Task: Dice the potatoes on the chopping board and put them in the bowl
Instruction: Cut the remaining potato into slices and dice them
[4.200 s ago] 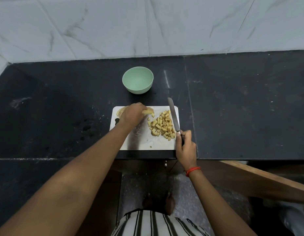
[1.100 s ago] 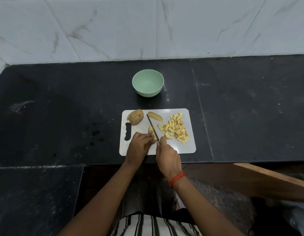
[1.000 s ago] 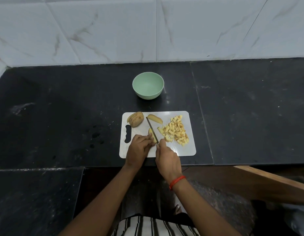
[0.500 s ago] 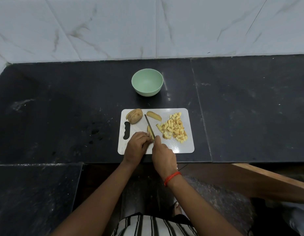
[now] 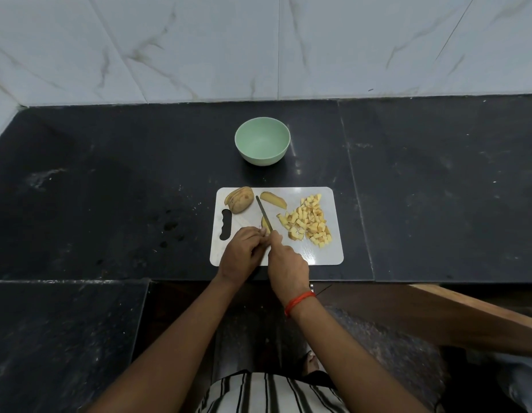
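A white chopping board (image 5: pixel 321 256) lies on the black counter. My right hand (image 5: pixel 287 263) grips a knife (image 5: pixel 264 213) whose blade points away over a potato slice (image 5: pixel 264 225). My left hand (image 5: pixel 242 253) pinches the near end of that slice, which is mostly hidden. A sliced potato half (image 5: pixel 239 199) sits at the board's far left, a loose wedge (image 5: pixel 273 199) beside it. A pile of diced potato (image 5: pixel 308 222) covers the board's right side. The pale green bowl (image 5: pixel 262 141) stands beyond the board with nothing in it.
A white marble wall (image 5: pixel 258 46) backs the black counter (image 5: pixel 437 189). The counter's front edge runs just below the board. A wooden plank (image 5: pixel 467 317) slants at lower right.
About four seconds ago my left hand was at the board's far left and the knife lay by the dice. Both hands now meet at the board's near middle, knife on a slice.
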Motion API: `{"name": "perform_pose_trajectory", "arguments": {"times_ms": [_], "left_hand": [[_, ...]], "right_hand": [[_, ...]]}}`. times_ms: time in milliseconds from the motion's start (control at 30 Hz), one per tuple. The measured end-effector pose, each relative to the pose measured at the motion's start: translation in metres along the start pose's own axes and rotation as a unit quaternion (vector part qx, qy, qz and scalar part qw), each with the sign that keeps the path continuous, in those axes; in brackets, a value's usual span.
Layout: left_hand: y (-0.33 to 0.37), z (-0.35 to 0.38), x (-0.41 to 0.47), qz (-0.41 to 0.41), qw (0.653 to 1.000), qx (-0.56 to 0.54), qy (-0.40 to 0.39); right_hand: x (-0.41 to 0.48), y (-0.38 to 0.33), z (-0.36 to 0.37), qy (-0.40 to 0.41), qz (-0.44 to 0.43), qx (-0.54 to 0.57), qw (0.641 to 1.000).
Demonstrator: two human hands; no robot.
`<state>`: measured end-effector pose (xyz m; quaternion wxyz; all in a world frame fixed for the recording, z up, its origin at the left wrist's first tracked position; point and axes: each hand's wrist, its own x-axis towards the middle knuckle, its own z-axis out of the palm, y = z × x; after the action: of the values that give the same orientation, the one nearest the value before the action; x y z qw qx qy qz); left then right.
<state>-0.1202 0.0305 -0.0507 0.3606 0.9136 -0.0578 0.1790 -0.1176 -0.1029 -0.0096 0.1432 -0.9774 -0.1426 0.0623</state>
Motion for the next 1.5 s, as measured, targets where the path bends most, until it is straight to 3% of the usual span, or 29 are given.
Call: {"name": "perform_pose_trajectory", "arguments": {"times_ms": [267, 400, 800, 933, 1133, 1333, 1500], "left_hand": [[-0.005, -0.001, -0.002, -0.005, 1.0, 0.001, -0.018], [-0.006, 0.001, -0.001, -0.015, 1.0, 0.016, -0.012], [-0.004, 0.001, -0.002, -0.018, 0.999, 0.03, 0.003], [-0.004, 0.001, -0.005, -0.048, 0.999, 0.006, 0.012], [0.009, -0.002, -0.001, -0.19, 0.975, -0.112, 0.024], [0.032, 0.019, 0.032, -0.321, 0.946, 0.032, 0.031], [0.041, 0.023, 0.055, -0.376, 0.917, 0.128, -0.021]], "right_hand": [[-0.011, 0.001, 0.004, 0.012, -0.011, 0.0, 1.0], [-0.033, 0.007, -0.005, -0.051, 0.0, -0.035, 0.998], [-0.114, 0.04, -0.014, -0.13, 0.04, -0.016, 0.991], [-0.125, 0.052, -0.019, -0.075, 0.043, 0.09, 0.992], [-0.092, 0.07, -0.032, 0.095, 0.002, 0.242, 0.966], [-0.021, 0.083, -0.03, 0.151, -0.012, 0.319, 0.936], [-0.014, 0.092, -0.005, 0.165, 0.007, 0.334, 0.928]]}}
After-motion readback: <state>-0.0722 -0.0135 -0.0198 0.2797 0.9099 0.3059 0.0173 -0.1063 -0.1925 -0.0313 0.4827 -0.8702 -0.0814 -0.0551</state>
